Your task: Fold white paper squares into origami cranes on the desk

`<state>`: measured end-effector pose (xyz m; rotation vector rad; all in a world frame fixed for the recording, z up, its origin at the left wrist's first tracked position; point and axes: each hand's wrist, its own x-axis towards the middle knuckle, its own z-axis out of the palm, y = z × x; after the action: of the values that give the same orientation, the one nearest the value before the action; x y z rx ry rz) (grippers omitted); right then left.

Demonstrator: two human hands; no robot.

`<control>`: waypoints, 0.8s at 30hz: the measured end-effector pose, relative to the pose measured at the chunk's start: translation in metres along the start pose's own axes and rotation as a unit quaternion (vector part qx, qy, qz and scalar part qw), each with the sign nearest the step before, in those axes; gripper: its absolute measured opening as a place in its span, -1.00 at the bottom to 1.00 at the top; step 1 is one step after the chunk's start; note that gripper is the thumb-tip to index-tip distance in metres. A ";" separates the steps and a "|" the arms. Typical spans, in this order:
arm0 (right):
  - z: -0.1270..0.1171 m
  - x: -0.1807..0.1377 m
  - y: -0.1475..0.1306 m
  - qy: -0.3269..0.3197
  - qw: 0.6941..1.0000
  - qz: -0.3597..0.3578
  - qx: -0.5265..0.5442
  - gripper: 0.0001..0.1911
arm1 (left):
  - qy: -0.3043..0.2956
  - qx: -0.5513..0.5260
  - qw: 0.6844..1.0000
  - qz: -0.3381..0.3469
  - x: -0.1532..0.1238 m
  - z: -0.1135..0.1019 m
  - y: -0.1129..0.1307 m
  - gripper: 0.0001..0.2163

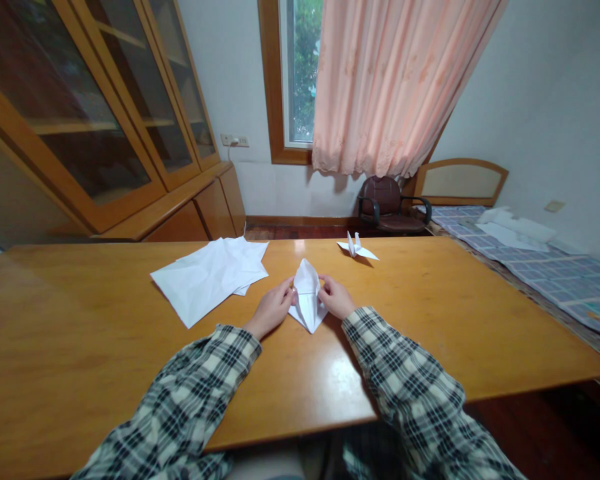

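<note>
A white folded paper (307,293), diamond-shaped with a raised flap, lies on the wooden table (80,320) in front of me. My left hand (273,308) pinches its left edge with fingers closed on the paper. My right hand (335,297) grips its right edge the same way. Both arms wear checked sleeves. A finished white paper crane (357,247) stands further back, to the right of the hands.
A loose stack of white sheets (210,275) lies to the left of the hands. Beyond the table are a dark office chair (390,203), a bed (555,267) at the right, a glass-door wooden cabinet (105,120) at the left and a pink curtain (390,80).
</note>
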<state>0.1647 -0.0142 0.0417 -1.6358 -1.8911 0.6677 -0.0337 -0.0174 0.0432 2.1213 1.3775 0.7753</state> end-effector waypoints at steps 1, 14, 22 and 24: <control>-0.001 0.000 0.001 -0.001 1.000 0.000 -0.004 -0.54 | 0.002 0.002 1.000 -0.002 0.000 0.000 0.001 -0.61; -0.009 0.001 0.006 -0.010 0.997 -0.030 -0.064 -0.63 | 0.049 0.071 0.995 0.049 0.005 -0.006 -0.003 -0.67; -0.010 0.003 0.013 -0.029 0.997 -0.047 -0.049 -0.67 | 0.037 0.091 0.994 0.056 0.005 -0.008 0.000 -0.71; -0.009 0.005 0.016 -0.031 0.997 -0.050 -0.044 -0.67 | 0.035 0.095 0.993 0.060 0.005 -0.008 -0.001 -0.72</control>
<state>0.1813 -0.0072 0.0375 -1.5778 -2.0586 0.6099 -0.0379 -0.0118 0.0496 2.3624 1.4200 0.8012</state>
